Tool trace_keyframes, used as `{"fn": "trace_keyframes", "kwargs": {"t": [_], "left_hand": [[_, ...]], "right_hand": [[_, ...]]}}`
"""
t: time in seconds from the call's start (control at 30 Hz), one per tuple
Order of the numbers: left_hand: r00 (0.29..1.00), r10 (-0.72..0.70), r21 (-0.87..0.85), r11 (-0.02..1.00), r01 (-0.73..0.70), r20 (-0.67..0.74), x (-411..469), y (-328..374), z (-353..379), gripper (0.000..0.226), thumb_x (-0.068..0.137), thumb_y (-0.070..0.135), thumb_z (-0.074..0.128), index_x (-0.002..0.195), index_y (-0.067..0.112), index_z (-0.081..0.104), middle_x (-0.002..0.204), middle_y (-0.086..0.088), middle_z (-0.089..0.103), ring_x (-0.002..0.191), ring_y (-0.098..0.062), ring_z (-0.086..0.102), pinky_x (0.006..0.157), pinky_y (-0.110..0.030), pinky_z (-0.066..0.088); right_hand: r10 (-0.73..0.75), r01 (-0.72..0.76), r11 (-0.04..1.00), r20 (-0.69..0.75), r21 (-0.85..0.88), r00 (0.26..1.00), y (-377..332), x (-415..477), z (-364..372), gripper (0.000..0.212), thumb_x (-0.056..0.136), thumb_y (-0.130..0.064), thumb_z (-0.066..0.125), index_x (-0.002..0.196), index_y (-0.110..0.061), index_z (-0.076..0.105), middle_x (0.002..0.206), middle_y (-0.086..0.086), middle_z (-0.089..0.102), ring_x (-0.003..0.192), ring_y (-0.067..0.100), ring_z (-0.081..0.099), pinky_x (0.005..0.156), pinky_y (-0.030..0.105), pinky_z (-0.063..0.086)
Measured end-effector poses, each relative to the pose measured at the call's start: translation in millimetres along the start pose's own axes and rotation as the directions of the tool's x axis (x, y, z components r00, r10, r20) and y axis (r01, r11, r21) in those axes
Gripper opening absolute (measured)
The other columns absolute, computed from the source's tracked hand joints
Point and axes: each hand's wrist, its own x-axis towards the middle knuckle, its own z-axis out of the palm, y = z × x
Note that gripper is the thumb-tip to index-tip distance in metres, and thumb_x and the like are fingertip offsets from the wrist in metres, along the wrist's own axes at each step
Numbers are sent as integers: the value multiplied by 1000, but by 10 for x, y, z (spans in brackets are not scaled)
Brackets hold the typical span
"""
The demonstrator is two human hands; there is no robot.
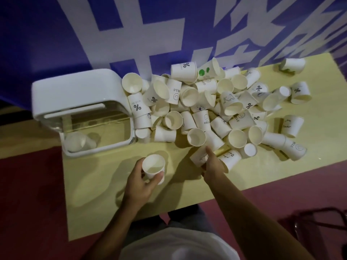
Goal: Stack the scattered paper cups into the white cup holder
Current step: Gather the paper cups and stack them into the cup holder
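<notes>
- Nearest, the left hand [139, 182] has its fingers curled round one upright paper cup [153, 168], mouth up, plain white and undented.
- Just to its right, the right hand [212, 164] grips a printed cup [199, 157] lying on its side.
- Beyond both sets of fingertips, the pile of cups [206, 102] sprawls over the table [112, 203], tipped every way; nearly all remain to be stacked.
- Farther off, left of the fingers, the white cup holder [75, 87] shows only a couple of cups [78, 142] in its clear bin, so the job looks barely begun.

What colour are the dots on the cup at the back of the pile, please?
Green dots, clearest in the head view.
</notes>
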Motion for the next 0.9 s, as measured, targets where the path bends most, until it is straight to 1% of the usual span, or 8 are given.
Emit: {"fn": "trace_keyframes", "kwargs": {"t": [0.17,0.27,0.37,0.5,0.6,0.67,0.77,0.9], "left_hand": [[1000,6,-37,999,-7,-27,37,-94,-368,58,74,28,90,122,33,58,115,27,64,107,6,60,82,-17,52],[999,42,-95,994,-44,-20,73,-180,-634,62,73,39,88,127,33,58,120,24,65,111,2,61,86,-21,53],[998,64,-164,984,-66,-15,111,-279,-927,62,78,44,83,133,32,57,124,18,67,115,-5,63,93,-31,56],[994,91,-205,974,-100,-53,151,-395,-1365,66,78,42,85,136,31,55,126,16,66,116,-8,64,94,-32,56],[989,113,-197,972,-131,-98,215,-491,-1662,65,79,22,88,134,31,54,126,18,65,116,-8,63,94,-32,55],[983,121,-182,972,-145,-136,251,-568,-1870,68,76,25,90,133,34,52,126,20,63,117,-7,62,94,-30,54],[970,146,-153,972,-178,-196,332,-624,-2122,73,74,27,91,134,32,51,127,23,60,118,-6,60,94,-26,52],[947,190,-120,967,-226,-258,533,-629,-2348,73,73,27,91,135,26,51,126,20,59,117,-8,60,92,-23,51]], "right_hand": [[-18,17,1000,-76,-19,997,134,-182,60,92,62,-53,82,136,-9,50,115,11,65,98,31,67,90,48,59],[-135,133,990,-40,-53,990,247,-498,82,67,77,-39,80,132,-13,52,118,10,66,100,28,67,91,48,58],[-308,315,943,77,-106,948,382,-935,123,51,90,-27,74,135,-18,53,116,3,66,97,21,66,81,38,56],[-570,632,740,284,-231,771,624,-1455,416,52,92,-23,73,139,-28,52,123,-15,64,112,7,62,81,23,51],[-609,758,598,467,-261,641,816,-1729,756,55,89,-23,78,134,-39,51,122,-30,60,114,-4,59,88,22,52],[-605,817,514,564,-262,562,938,-1879,1019,61,86,-20,80,133,-44,49,123,-37,57,117,-6,58,91,19,51],[-606,888,408,664,-213,438,1080,-2054,1379,66,83,-17,83,136,-39,49,128,-35,56,124,-1,56,95,18,52],[-617,934,317,712,-166,336,1188,-2205,1772,64,80,-26,86,134,-29,52,126,-27,58,122,6,58,95,27,55]]}}
